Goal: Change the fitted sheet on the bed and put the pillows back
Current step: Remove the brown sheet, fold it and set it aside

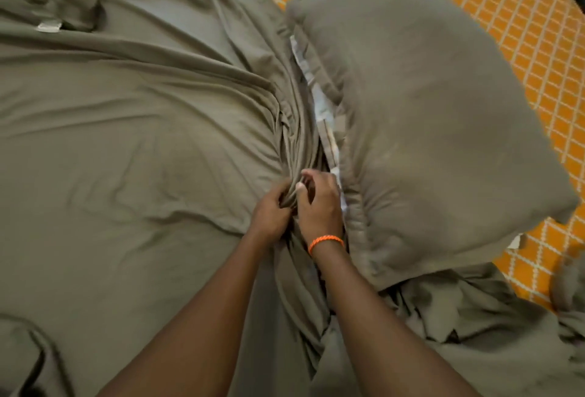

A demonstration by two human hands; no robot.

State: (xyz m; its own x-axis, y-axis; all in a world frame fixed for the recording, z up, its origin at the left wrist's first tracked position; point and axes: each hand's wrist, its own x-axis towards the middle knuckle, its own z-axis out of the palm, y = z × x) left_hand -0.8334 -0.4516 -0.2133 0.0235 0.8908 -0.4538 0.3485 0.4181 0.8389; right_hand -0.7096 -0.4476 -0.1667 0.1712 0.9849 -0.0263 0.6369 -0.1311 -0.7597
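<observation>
Sheet [136, 130] bunched in both hands' grip, pillow [421, 118] beside

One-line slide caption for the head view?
Both hands pinch bunched olive fitted sheet beside a pillow.

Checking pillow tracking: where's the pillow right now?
Head view, right half: the pillow lies beside the bunched sheet, just right of both hands, over the orange patterned floor.

Olive fitted sheet [126, 143] lies bunched beside a matching pillow [427, 118].
</observation>
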